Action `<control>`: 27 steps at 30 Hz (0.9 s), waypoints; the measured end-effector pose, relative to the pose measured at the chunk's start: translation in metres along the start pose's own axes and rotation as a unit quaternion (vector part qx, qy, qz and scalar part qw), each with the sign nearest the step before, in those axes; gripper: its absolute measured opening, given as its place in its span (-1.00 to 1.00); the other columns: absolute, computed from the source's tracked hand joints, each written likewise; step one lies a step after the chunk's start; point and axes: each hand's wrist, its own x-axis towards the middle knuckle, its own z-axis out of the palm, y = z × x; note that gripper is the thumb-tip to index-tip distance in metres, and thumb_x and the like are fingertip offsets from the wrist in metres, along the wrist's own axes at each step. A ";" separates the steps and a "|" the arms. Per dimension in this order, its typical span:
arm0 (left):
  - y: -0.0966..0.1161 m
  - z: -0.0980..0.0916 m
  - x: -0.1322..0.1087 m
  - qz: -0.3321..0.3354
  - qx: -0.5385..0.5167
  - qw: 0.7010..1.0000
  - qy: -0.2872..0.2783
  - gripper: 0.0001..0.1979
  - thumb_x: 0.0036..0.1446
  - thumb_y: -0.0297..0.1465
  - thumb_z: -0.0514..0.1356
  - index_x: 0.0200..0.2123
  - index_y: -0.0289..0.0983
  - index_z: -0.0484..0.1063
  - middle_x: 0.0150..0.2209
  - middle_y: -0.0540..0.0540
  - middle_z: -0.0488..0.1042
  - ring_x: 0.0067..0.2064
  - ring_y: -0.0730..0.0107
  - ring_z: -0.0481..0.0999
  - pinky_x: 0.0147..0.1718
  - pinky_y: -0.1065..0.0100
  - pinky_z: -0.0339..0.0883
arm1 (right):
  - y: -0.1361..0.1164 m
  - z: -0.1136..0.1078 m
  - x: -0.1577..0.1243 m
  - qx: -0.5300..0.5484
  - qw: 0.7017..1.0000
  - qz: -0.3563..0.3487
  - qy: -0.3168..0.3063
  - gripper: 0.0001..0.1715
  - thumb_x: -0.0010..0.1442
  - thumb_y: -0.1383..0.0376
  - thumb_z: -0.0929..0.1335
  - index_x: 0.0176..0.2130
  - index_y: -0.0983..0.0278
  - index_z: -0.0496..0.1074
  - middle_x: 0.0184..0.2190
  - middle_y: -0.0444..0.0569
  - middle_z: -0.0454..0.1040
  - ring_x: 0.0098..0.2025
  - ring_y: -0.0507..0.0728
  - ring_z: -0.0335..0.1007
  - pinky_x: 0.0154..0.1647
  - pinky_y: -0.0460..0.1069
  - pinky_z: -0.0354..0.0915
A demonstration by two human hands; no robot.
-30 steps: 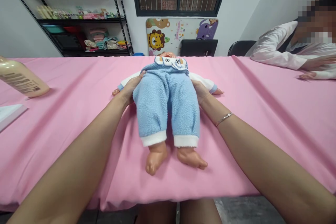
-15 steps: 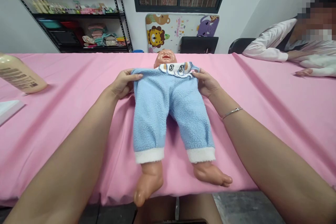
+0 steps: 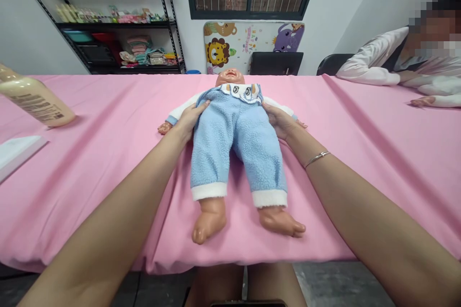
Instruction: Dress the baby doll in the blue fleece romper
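Note:
A baby doll point(image 3: 230, 76) lies on its back, head away from me and bare feet towards me. It wears light blue fleece trousers point(image 3: 212, 153) with white cuffs and a white patterned panel at the waist. White sleeves with blue cuffs spread out to both sides. My left hand point(image 3: 190, 117) is closed round the doll's side at the waist, thumb on the blue fleece. On the opposite side my right hand point(image 3: 279, 120) grips the doll's waist, its fingers partly hidden behind the body.
Pink cloth point(image 3: 118, 163) covers the table. A cream lotion bottle point(image 3: 36, 100) and a white flat object point(image 3: 21, 151) are at the left. Another person's sleeve point(image 3: 370, 64) rests on the table at the right. Behind stand a monitor point(image 3: 275, 63) and a black shelf point(image 3: 115, 25).
The doll has moved away from the table's near edge. My hands have gone from spreading the waistband sideways to holding the doll's sides, and its arms now show.

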 end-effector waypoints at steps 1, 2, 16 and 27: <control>-0.003 0.000 0.001 -0.001 -0.012 1.000 0.001 -0.59 0.02 -0.19 0.34 -0.11 -0.29 0.47 -0.12 -0.15 0.57 -0.07 0.23 0.54 0.03 0.27 0.36 | 0.000 0.000 -0.002 0.005 1.000 -0.002 -0.017 -0.64 0.03 0.21 0.48 -0.15 0.25 0.49 -0.26 -0.10 0.53 -0.22 0.09 0.43 -0.11 -0.03 0.33; -0.006 0.000 0.001 -0.003 -0.015 1.000 0.000 -0.59 0.05 -0.19 0.32 -0.09 -0.29 0.47 -0.12 -0.15 0.57 -0.06 0.22 0.54 0.04 0.27 0.36 | 0.000 0.000 -0.003 0.003 1.000 -0.007 -0.028 -0.62 0.01 0.26 0.49 -0.13 0.25 0.49 -0.24 -0.09 0.54 -0.22 0.08 0.44 -0.12 -0.04 0.34; 0.023 -0.020 0.003 -0.005 -0.029 0.999 0.024 -0.91 -0.14 -0.41 0.22 -0.49 -0.22 0.33 -0.61 0.04 0.22 -0.59 0.48 0.23 -0.65 0.44 0.18 | -0.027 -0.011 0.015 0.112 0.990 -0.046 0.071 -0.67 0.14 0.32 0.38 -0.55 0.25 0.19 -0.68 -0.25 0.09 -0.65 -0.08 -0.06 -0.65 -0.14 0.03; 0.013 -0.002 -0.007 0.249 0.489 0.818 0.169 -0.78 0.04 -0.62 0.02 -0.52 -0.21 0.29 -0.30 -0.14 0.27 -0.06 0.10 0.32 0.01 0.11 0.17 | -0.036 0.024 0.027 -0.355 0.868 -0.193 0.291 -0.66 -0.08 0.58 0.30 -0.29 0.30 0.45 -0.22 0.01 0.47 -0.14 0.15 0.38 0.01 0.12 0.31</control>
